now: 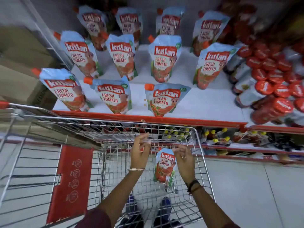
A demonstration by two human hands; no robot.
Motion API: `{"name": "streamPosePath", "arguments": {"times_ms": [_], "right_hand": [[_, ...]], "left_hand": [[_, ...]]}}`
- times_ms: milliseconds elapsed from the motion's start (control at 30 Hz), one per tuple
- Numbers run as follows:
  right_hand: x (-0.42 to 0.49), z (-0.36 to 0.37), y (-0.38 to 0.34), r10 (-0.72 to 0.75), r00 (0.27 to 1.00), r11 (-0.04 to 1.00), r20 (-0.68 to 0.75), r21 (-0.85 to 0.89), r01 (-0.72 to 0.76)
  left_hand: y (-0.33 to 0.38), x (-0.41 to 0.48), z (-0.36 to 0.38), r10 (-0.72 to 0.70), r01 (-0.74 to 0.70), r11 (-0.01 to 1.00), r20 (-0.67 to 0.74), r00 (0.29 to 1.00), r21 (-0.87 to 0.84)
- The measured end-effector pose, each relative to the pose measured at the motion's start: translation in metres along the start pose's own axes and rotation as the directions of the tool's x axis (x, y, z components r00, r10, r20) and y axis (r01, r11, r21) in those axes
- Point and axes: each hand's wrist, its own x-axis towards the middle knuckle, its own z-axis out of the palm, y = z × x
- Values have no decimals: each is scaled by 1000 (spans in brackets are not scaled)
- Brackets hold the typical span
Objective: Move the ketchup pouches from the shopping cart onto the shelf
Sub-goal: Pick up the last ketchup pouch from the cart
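Closest to you, both hands are down in the shopping cart (199,155): your left hand (139,153) is empty with a loose, open grip, and your right hand (185,159) is open too, fingers right beside the last ketchup pouch (165,165) lying in the basket, not clearly holding it yet. Past the cart, the shelf (205,102) already has eleven pouches standing in rows, so you're nearly done, with a front-right gap waiting.
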Motion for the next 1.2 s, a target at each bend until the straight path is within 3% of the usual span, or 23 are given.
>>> {"name": "streamPosePath", "arguments": {"times_ms": [133,200,300,467,667,933,1200], "right_hand": [[18,10,70,242,969,960,40,-154,-234],[28,17,106,361,925,909,120,-269,-320],[47,24,170,528,842,809,106,-364,-461],[55,32,146,622,781,748,51,-334,-574],[64,36,162,635,772,748,10,-258,-612],[58,23,145,661,744,735,97,-279,-618],[29,-2,80,456,889,883,51,-153,-444]], "left_hand": [[-58,-7,11,-171,163,977,47,984,137],[-88,-8,19,-265,246,946,71,962,210],[-129,-11,34,-354,302,899,120,928,318],[-178,-3,58,-560,497,777,62,826,386],[-207,-2,71,-675,617,692,34,737,376],[-190,-9,61,-638,606,743,29,769,286],[-110,-27,48,-493,488,866,20,870,106]]}}
